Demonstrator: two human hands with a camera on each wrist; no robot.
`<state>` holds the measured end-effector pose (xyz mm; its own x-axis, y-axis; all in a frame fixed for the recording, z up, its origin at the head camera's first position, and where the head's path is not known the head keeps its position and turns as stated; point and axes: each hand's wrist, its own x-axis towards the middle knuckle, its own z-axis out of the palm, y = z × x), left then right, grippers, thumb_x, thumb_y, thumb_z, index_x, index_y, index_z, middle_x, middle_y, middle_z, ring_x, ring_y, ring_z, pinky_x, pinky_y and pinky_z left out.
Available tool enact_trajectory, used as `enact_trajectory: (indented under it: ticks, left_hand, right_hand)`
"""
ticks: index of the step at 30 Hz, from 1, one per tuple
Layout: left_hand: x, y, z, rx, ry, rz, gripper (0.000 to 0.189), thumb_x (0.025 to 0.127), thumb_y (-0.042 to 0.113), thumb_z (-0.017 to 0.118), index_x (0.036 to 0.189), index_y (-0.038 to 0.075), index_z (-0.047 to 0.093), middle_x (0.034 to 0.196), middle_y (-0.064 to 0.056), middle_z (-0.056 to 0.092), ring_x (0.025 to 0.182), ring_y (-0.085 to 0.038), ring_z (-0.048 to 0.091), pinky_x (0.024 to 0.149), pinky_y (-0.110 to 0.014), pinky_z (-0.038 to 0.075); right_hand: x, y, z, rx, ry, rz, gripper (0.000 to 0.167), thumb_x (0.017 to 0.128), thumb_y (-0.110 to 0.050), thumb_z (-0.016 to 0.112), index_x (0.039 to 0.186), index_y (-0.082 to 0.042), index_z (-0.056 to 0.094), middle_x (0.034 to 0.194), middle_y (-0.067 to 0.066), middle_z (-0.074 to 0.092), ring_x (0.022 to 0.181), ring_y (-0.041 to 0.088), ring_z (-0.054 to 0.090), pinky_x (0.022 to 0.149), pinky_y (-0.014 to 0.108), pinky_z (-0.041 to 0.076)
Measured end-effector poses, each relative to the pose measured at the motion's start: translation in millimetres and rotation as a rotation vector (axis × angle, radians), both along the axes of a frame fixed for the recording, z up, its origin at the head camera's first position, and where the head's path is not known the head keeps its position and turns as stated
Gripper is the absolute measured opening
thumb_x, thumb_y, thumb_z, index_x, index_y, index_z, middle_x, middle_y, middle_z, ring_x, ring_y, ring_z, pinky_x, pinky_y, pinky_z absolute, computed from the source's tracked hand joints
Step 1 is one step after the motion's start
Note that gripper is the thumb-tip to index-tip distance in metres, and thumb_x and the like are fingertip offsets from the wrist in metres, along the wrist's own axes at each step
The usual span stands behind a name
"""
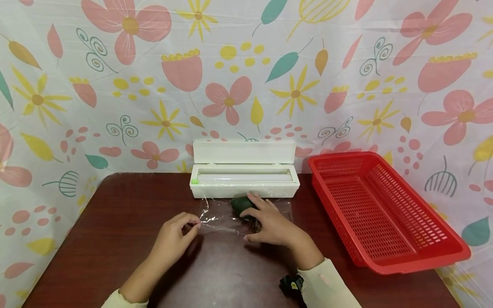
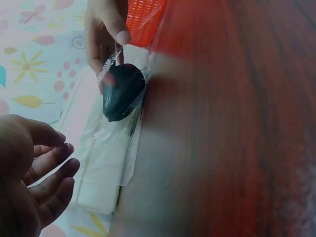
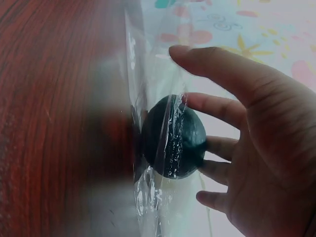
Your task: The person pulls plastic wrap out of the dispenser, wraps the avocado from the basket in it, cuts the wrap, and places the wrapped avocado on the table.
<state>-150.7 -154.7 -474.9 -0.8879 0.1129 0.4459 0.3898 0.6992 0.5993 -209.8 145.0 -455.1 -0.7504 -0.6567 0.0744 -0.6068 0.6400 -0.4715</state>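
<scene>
Green fruit [image 1: 239, 204], partly covered by film [image 1: 215, 217], near side of the box [image 1: 246, 191], right hand [image 1: 272, 223] spread wide against it, left hand [image 1: 174, 236] seemingly pinching the film's left edge; uneven pulling could crumple or tear that film.

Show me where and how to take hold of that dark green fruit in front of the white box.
Grip the dark green fruit round its wider body, from the right and above, where the right hand is. Its oval shape narrows to a tip on the left, and the white box crowds the far side. Clear film covers part of it, so it may slip.
</scene>
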Motion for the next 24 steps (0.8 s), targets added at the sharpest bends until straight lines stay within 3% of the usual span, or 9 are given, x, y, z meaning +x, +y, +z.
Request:
enact_trajectory:
  ticks: [4, 9, 24]
  left_hand:
    - [-1.5, 0.3, 1.1, 0.001, 0.001, 0.007, 0.013, 0.085, 0.004, 0.077, 0.09, 0.015, 0.073, 0.087, 0.01, 0.069, 0.083, -0.004, 0.064, 0.072, -0.029, 0.057]
    - [-2.5, 0.3, 2.1, -0.004, -0.012, 0.015, 0.012, 0.085, 0.005, 0.077, 0.09, 0.016, 0.073, 0.088, 0.01, 0.069, 0.084, -0.007, 0.066, 0.073, -0.03, 0.057]
    - [-3.8, -2.3, 2.3, 0.003, -0.038, 0.033, 0.012, 0.085, 0.006, 0.077, 0.089, 0.016, 0.073, 0.088, 0.011, 0.069, 0.084, -0.005, 0.064, 0.073, -0.027, 0.055]
  right_hand:
    - [0.3, 0.8, 0.6, -0.007, 0.004, 0.008, 0.03, 0.077, -0.032, 0.085, 0.101, -0.022, 0.07, 0.165, 0.023, 0.026, 0.153, 0.046, 0.021, 0.117, 0.072, 0.019]
    - [0.6, 0.6, 1.6, -0.015, 0.007, 0.028, 0.015, 0.081, -0.025, 0.083, 0.085, -0.024, 0.069, 0.164, 0.022, 0.028, 0.154, 0.045, 0.02, 0.117, 0.072, 0.019]
    - [2.8, -0.1, 6.7, -0.016, -0.003, 0.018, 0.013, 0.086, -0.017, 0.078, 0.083, -0.025, 0.068, 0.163, 0.02, 0.033, 0.152, 0.044, 0.026, 0.118, 0.07, 0.021]
